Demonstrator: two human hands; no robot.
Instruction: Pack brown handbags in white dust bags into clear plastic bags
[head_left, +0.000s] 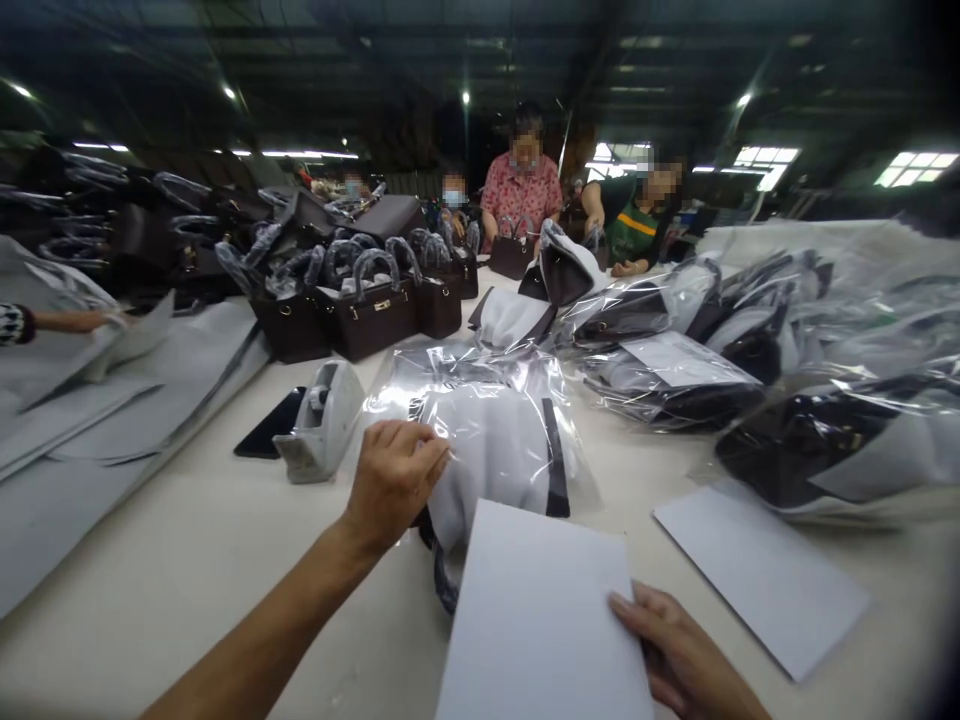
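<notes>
A dark handbag padded with white wrapping lies partly inside a clear plastic bag, its wrapped handle toward me. My left hand is closed at the left edge of the plastic bag's mouth, the fingers pinched together on the film. In my right hand is a white cardboard sheet, gripped by its right edge with the thumb on top. The sheet is held above the near end of the handbag and hides part of it.
Several dark handbags stand at the back left. A tape dispenser sits beside a black phone. Bagged handbags are piled at right, near another white sheet. Paper sheets lie left. Co-workers stand across the table.
</notes>
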